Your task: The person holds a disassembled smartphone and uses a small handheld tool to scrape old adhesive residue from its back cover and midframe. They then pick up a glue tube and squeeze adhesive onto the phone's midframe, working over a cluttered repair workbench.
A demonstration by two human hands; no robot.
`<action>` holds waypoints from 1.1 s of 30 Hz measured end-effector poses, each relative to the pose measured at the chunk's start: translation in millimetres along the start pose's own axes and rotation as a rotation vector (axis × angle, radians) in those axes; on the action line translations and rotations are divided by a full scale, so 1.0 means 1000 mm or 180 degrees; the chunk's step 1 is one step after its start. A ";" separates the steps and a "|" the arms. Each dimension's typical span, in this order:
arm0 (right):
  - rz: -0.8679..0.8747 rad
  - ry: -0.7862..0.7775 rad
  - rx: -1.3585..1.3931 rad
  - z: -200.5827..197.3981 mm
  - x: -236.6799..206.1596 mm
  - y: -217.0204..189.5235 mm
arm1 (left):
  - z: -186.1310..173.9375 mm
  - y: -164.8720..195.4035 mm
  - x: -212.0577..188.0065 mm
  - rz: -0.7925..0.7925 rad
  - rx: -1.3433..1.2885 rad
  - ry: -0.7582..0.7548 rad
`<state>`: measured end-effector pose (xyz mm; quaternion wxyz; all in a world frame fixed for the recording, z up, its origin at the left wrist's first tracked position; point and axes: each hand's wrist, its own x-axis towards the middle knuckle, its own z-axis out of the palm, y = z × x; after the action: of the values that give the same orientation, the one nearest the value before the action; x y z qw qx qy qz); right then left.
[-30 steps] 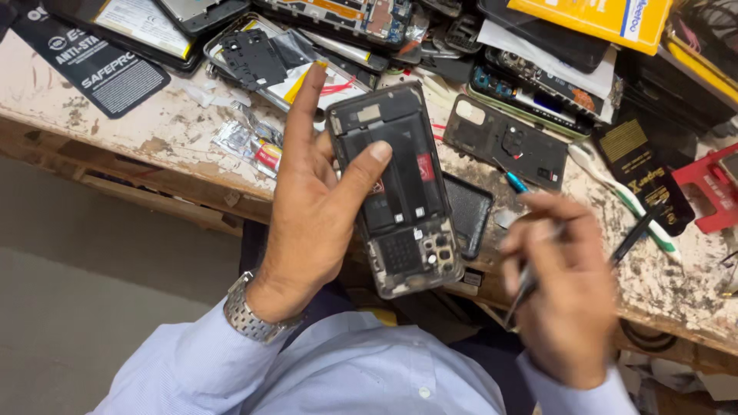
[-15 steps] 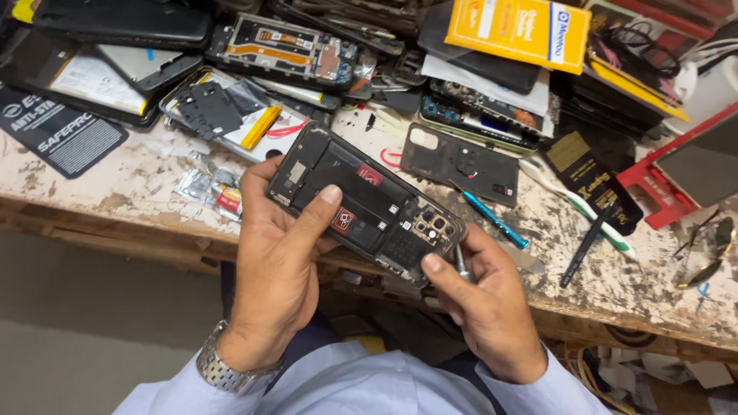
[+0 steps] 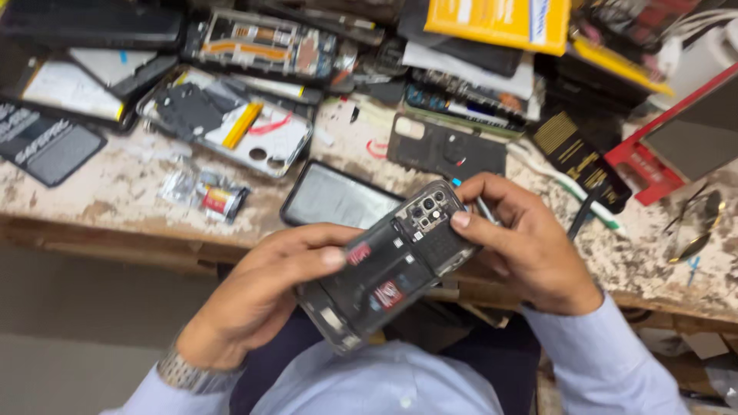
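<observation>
An opened dark phone body (image 3: pixel 392 265) with exposed camera modules and red stickers is held between both hands above the bench's front edge. My left hand (image 3: pixel 265 296) grips its lower half, thumb pressed near a red sticker. My right hand (image 3: pixel 526 242) holds the camera end, thumb on the phone's edge, with a thin blue-tipped tool (image 3: pixel 480 206) tucked between its fingers. A metal watch (image 3: pixel 184 376) sits on my left wrist.
The worn wooden bench (image 3: pixel 131 200) carries a dark screen panel (image 3: pixel 334 198), a white phone frame with yellow ribbon (image 3: pixel 231 123), a black back cover (image 3: pixel 446 150), a small parts packet (image 3: pixel 207 192), a yellow box (image 3: pixel 500 19), a red case (image 3: pixel 676 138), and metal tweezers (image 3: pixel 696 230).
The phone body has turned from upright to nearly level and dropped toward my lap. My right hand came up from the bench edge and took hold of the camera end.
</observation>
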<state>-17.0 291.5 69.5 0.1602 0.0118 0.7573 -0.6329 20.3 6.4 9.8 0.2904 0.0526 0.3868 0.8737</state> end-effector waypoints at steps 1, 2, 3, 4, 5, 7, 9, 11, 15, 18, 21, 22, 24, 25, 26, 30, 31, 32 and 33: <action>0.0025 -0.0066 -0.0200 0.003 0.001 0.003 | -0.001 -0.006 -0.001 -0.0167 0.0118 -0.0133; 0.0061 -0.0141 -0.0400 0.007 0.001 0.006 | -0.002 -0.012 -0.002 -0.0162 0.0389 -0.0165; -0.0113 -0.0297 -0.0507 0.014 0.000 0.011 | -0.002 -0.019 -0.003 -0.0161 0.0654 -0.0197; -0.0305 -0.0454 -0.0611 0.020 0.001 0.015 | -0.001 -0.025 -0.003 -0.0153 0.0929 -0.0239; -0.0521 -0.0600 -0.0718 0.023 0.002 0.017 | 0.000 -0.031 -0.003 -0.0051 0.0784 -0.0198; -0.0685 0.0067 -0.0253 0.026 0.005 0.017 | -0.001 -0.040 0.000 0.0183 0.0513 -0.0152; -0.0877 0.0413 0.0151 0.023 0.009 0.013 | -0.005 -0.045 0.003 0.0449 0.0232 0.0042; -0.0909 0.0398 0.0517 0.014 0.009 0.007 | -0.011 -0.045 0.003 0.0721 0.0062 0.0232; -0.1120 0.0524 0.0507 -0.008 0.011 0.001 | -0.020 -0.034 0.003 0.1214 0.0204 0.0731; -0.1798 0.1200 -0.0278 -0.022 0.014 0.007 | -0.017 -0.021 0.007 0.1440 -0.0151 0.1012; -0.2102 0.1401 -0.0486 -0.026 0.025 0.021 | -0.009 -0.012 0.012 0.1729 -0.0109 0.1169; -0.2153 0.1483 -0.0768 -0.025 0.030 0.026 | -0.007 -0.010 0.014 0.1795 -0.0034 0.1104; -0.2115 0.1620 -0.0913 -0.025 0.039 0.036 | -0.004 -0.010 0.016 0.1916 0.0092 0.0987; -0.2089 0.1681 -0.0985 -0.026 0.042 0.038 | -0.002 -0.010 0.018 0.1861 0.0143 0.1097; -0.2044 0.1666 -0.0956 -0.027 0.046 0.040 | -0.002 -0.012 0.020 0.1800 0.0191 0.1225; -0.1931 0.1629 -0.1221 -0.031 0.058 0.041 | -0.001 -0.018 0.026 0.1902 0.0363 0.1228; -0.1919 0.1622 -0.1384 -0.032 0.061 0.041 | -0.001 -0.019 0.027 0.1988 0.0412 0.1110; -0.1896 0.1621 -0.1416 -0.032 0.062 0.041 | 0.000 -0.020 0.027 0.2073 0.0461 0.0994; -0.1873 0.1620 -0.1449 -0.031 0.064 0.041 | -0.001 -0.021 0.027 0.2158 0.0510 0.0879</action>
<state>-75.6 317.9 18.5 -0.2193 -0.0843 0.8637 -0.4459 7.2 32.2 -9.2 -0.0754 0.0819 0.4501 0.8860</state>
